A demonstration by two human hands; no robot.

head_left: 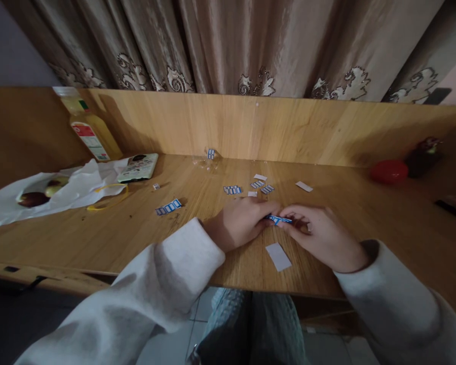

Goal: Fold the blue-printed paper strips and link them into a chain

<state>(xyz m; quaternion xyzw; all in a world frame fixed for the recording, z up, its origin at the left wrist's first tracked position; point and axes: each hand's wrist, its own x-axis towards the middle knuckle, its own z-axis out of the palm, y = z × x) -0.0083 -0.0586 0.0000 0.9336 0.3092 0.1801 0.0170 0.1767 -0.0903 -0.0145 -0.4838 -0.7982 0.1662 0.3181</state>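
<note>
Between my two hands, low over the desk, is a small blue-and-white printed paper piece (pixel 279 220). The fingers of my left hand (pixel 243 218) pinch its left end. My right hand (pixel 321 230) grips the other end between thumb and fingers. Just beyond them lie several similar blue-and-white pieces (pixel 232 190) and small white slips (pixel 260 177). A larger blank white slip (pixel 278 256) rests near the desk's front edge, below my hands. Left of my left hand is a longer blue-and-white strip (pixel 168 207), slightly curled.
On the left stand a bottle of yellow liquid (pixel 93 132), a flat printed box (pixel 139 168) and white paper (pixel 87 177) with round dark fruit (pixel 33 198) on it. A yellow loop (pixel 108 203) lies nearby. At the right is a red round object (pixel 388 172). A wooden panel (pixel 228 126) closes the back.
</note>
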